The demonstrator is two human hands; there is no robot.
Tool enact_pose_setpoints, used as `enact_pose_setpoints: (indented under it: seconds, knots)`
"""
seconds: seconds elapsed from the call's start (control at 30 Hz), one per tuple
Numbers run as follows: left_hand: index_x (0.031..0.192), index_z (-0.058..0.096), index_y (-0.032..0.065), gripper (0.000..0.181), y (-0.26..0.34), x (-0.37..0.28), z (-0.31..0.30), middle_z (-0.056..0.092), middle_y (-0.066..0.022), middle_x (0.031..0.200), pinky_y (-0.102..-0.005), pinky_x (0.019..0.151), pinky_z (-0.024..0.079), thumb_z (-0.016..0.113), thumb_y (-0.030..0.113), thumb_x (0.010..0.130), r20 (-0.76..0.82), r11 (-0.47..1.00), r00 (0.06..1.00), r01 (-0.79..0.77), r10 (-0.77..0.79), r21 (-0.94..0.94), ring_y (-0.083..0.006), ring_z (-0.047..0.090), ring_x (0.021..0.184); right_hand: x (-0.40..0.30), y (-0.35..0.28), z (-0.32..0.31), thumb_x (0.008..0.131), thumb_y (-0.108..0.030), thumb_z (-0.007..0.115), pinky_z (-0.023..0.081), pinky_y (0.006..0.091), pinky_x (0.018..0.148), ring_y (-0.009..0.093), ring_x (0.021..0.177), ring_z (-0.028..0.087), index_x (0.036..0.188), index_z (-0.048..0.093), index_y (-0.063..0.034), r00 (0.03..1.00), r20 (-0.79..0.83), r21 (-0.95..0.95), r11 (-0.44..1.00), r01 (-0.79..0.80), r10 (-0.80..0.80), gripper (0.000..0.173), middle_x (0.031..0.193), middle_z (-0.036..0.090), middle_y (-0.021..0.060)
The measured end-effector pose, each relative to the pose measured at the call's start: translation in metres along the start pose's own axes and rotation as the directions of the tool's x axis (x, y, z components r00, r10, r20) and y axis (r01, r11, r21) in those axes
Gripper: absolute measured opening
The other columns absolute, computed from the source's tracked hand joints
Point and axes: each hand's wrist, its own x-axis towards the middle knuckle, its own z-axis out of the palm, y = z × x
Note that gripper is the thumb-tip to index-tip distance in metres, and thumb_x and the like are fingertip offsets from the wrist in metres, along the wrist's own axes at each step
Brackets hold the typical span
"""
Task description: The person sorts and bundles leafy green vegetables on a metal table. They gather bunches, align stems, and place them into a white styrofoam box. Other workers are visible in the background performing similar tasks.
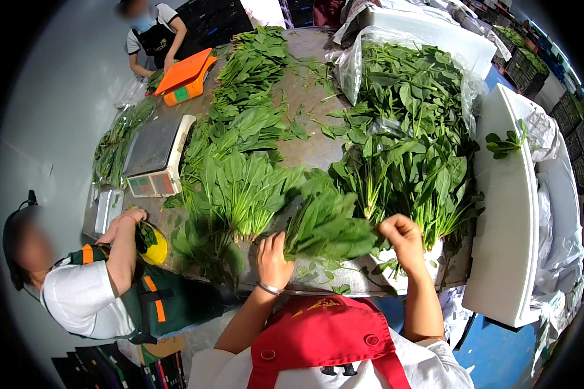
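Note:
My left hand grips a loose bunch of leafy greens, likely spinach, by its stem side, above the table's near edge. The leaves fan out to the right. At the tips of those leaves is my right hand, its fingers curled in; whether a leaf is pinched between them is unclear. A fanned bunch of greens lies beyond my left hand, stems towards me. To the right, a large heap of greens spreads out of a clear plastic bag, with pale stems near my right hand.
On the metal table stand a white scale and an orange scale. A row of greens runs to the far end. White foam boxes border the right. Co-workers stand at left and far left, beside a yellow container.

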Motion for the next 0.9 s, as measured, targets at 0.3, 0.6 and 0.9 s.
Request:
enact_pose_setpoints:
  seconds: [0.3, 0.6, 0.9]
  knots:
    - [0.115, 0.049, 0.0028, 0.054, 0.018, 0.012, -0.001, 0.062, -0.021, 0.093, -0.045, 0.073, 0.049, 0.071, 0.011, 0.066, 0.356, 0.879, 0.826, 0.476, -0.438, -0.022, -0.0407, 0.059, 0.086, -0.033, 0.031, 0.037, 0.087, -0.027, 0.062, 0.047, 0.0362, 0.062, 0.03, 0.066, 0.061, 0.092, 0.064, 0.0003, 0.908, 0.301, -0.449, 0.883, -0.133, 0.29, 0.028, 0.077, 0.064, 0.0166]
    - [0.112, 0.055, 0.0015, 0.041, 0.007, 0.003, 0.02, 0.062, -0.0027, 0.097, -0.0265, 0.073, 0.049, 0.067, -0.006, 0.073, 0.625, 0.192, 0.773, 0.633, -0.108, -0.75, -0.0116, 0.059, 0.086, -0.024, 0.075, 0.101, 0.091, -0.021, 0.058, 0.043, 0.0243, 0.07, 0.008, 0.078, 0.051, 0.107, 0.054, 0.0029, 0.966, 0.188, -0.042, 0.984, -0.174, 0.178, 0.029, 0.088, 0.06, 0.0025]
    - [0.117, 0.05, -0.0019, 0.041, -0.064, 0.079, -0.091, 0.062, -0.0076, 0.104, -0.0294, 0.083, 0.047, 0.066, 0.002, 0.079, 0.404, 0.385, 0.891, 0.454, -0.207, -0.804, -0.0155, 0.059, 0.092, 0.054, 0.016, 0.207, 0.09, -0.019, 0.059, 0.04, 0.0259, 0.04, 0.009, 0.044, 0.053, 0.09, 0.05, 0.003, 0.948, 0.266, 0.246, 0.938, -0.243, 0.176, 0.024, 0.067, 0.061, 0.0095]
